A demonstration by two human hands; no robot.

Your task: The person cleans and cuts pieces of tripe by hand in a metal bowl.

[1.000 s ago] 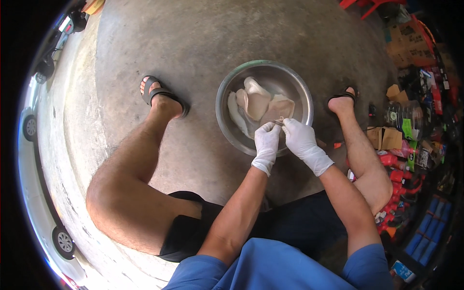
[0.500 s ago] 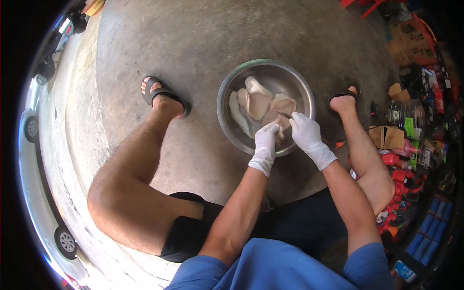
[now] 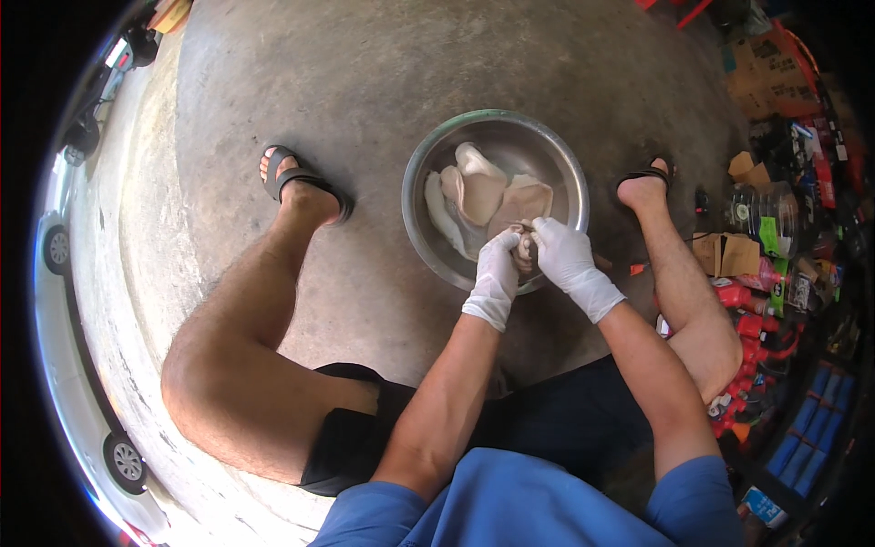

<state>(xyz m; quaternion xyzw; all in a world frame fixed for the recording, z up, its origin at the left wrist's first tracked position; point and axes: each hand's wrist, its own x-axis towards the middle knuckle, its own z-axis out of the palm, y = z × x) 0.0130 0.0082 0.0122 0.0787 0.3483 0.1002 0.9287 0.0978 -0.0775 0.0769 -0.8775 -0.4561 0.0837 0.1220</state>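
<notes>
A round steel bowl [image 3: 419, 239] stands on the floor between my feet, holding several pale beige-white, soft, curved pieces [image 3: 478, 193] whose kind I cannot tell. My left hand [image 3: 495, 273], in a white glove, is closed on one such pale piece [image 3: 524, 251] over the bowl's near side. Close beside it, my gloved right hand [image 3: 562, 257] is closed round a small knife. The brown end of the knife's handle [image 3: 602, 262] sticks out past the palm; the blade is mostly hidden among the fingers and the piece.
Concrete floor [image 3: 365, 82] surrounds the bowl. My sandalled feet flank it left and right. On the right lie red bottles [image 3: 749, 328], a clear plastic jug [image 3: 764, 214], cardboard boxes [image 3: 775, 73] and a dark rack with blue bars [image 3: 811, 428]. A silver car [image 3: 77, 365] stands far left.
The right hand has drawn in toward the left, its fingers now almost touching the left hand's. The dark blade that pointed left is now mostly hidden. The whole view has shifted slightly.
</notes>
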